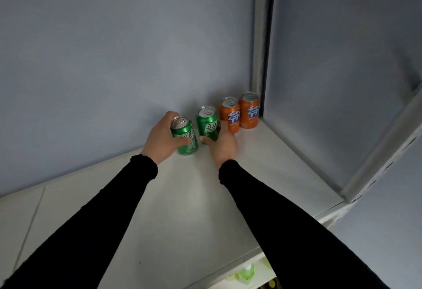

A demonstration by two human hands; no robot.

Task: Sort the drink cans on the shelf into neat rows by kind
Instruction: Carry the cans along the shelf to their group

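Note:
Two green cans and two orange cans stand upright in a row along the back wall of a white shelf [182,208]. My left hand [161,139] is wrapped around the left green can [184,135]. My right hand [222,143] grips the lower part of the second green can [206,123]. To the right stand the first orange can [230,115] and the second orange can [249,110], the latter close to the shelf's right corner. Both my arms wear black sleeves.
A grey back wall [114,60] and a grey side panel [331,83] with a metal upright [260,37] close off the shelf. Below the front edge, a lower shelf shows a pale green bottle [246,272].

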